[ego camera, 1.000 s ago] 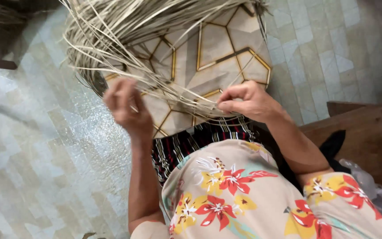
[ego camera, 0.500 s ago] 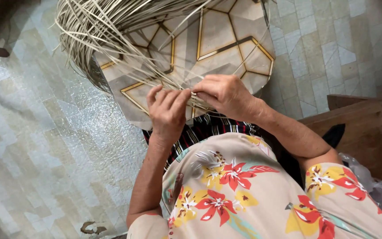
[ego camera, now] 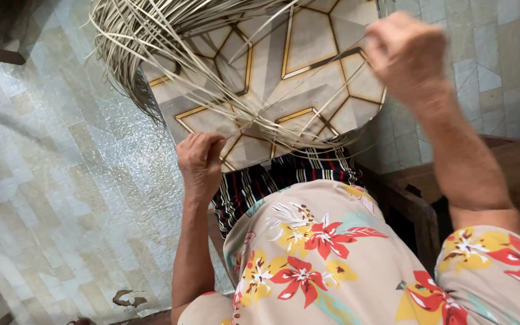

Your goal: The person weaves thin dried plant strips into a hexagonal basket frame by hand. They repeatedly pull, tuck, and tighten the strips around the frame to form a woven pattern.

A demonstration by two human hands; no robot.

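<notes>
Starting at the left, the bundle of straw strips (ego camera: 151,42) is fanning out over the upper left corner of the patterned board (ego camera: 308,66) lying across your lap, its loose ends curling down past the board's left edge toward the tiled floor (ego camera: 49,180). From there the strips are running long and slanting, down and to the right, converging near the board's near edge.

Your left hand (ego camera: 200,159) is sitting at that near edge, toward its left corner, fingers (ego camera: 209,141) curled closed and pinching the gathered ends of the strips against the board. It is the nearer hand to the point where they meet.

Moving right, a few single strips are stretching up across the board's right side toward your right hand (ego camera: 405,51), which is lifted above the far right corner. Its fingers are closed in a loose fist; it seems to be drawing a strip taut, though you cannot tell for certain.

Below, striped cloth (ego camera: 284,177) is showing past the board's near edge, and a dark wooden chair (ego camera: 416,210) is standing just right of your knees.
</notes>
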